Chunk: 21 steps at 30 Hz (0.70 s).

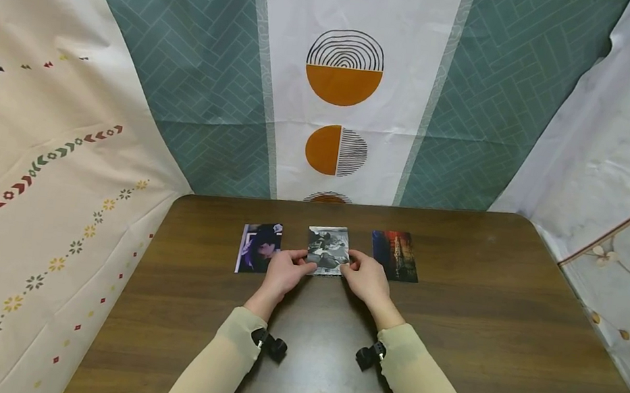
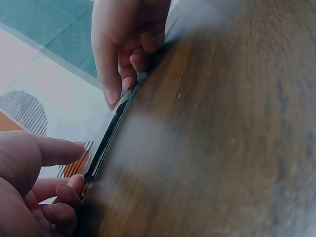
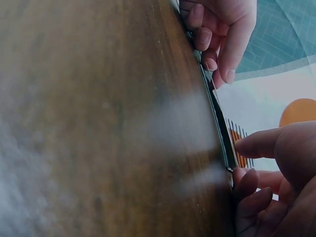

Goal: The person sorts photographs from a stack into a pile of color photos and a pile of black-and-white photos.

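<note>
A small black-and-white photo (image 1: 328, 245) lies flat at the middle of the table's far part. My left hand (image 1: 284, 271) pinches its near left corner, thumb on top. At the near right corner my right hand (image 1: 367, 276) pinches it the same way. The left wrist view shows the photo edge-on as a thin dark strip (image 2: 109, 136), low over the wood, between both hands. From the right wrist, this dark edge (image 3: 218, 123) runs between the two thumbs, fingertips right at its ends.
A purple-toned photo (image 1: 258, 247) lies left of the middle one, close by my left fingers. To the right is a red and dark-blue photo (image 1: 395, 255) with a lit tower. Patterned cloths (image 1: 213, 63) hang behind and beside the brown wooden table (image 1: 468, 349).
</note>
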### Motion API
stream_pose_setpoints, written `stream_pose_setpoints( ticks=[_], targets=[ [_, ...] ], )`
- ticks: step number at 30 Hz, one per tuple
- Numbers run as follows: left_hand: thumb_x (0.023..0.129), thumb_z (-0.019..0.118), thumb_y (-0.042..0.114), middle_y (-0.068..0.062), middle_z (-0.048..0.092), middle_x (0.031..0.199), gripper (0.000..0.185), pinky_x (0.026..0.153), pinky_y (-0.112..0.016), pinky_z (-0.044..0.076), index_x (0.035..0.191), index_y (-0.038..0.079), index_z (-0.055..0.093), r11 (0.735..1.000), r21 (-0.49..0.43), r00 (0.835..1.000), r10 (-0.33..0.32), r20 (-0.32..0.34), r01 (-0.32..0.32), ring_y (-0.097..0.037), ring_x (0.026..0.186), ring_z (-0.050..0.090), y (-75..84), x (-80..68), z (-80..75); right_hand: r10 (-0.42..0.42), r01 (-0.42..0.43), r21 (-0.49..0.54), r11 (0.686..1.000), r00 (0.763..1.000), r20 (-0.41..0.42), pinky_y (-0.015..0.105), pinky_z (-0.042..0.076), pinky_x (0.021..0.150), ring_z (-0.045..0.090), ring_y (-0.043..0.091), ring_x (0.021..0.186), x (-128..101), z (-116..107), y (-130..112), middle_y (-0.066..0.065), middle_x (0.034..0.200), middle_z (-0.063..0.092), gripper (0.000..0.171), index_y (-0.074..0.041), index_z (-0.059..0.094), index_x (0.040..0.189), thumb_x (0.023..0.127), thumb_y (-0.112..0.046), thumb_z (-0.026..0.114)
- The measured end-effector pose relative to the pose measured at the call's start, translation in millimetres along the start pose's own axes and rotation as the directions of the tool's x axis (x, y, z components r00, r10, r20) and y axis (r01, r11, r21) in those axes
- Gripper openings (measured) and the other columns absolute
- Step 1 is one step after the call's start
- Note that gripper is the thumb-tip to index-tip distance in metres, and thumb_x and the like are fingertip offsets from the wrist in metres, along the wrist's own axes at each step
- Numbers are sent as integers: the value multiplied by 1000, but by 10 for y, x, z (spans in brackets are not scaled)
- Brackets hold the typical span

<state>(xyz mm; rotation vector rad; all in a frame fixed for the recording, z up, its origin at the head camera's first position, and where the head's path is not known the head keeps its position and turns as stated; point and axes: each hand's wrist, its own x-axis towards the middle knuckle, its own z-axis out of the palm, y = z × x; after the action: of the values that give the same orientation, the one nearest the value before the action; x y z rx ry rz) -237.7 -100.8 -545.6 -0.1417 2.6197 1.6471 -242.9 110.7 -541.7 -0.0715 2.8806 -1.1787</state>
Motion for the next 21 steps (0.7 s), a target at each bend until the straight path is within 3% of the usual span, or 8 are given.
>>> stream_pose_setpoints(
  ticks=[21],
  targets=[
    [91,84,15,-2,67,91,48,73,-28,45,133,-5,73,1000,-4,1000,-8,5,8,-16,84,57,-19,12,12,-3,4,-39,999,1000,28,45,51,83,63,23,91,29,-20,18,0,95,70,53,-7,67,145,97,-29,72]
  ],
)
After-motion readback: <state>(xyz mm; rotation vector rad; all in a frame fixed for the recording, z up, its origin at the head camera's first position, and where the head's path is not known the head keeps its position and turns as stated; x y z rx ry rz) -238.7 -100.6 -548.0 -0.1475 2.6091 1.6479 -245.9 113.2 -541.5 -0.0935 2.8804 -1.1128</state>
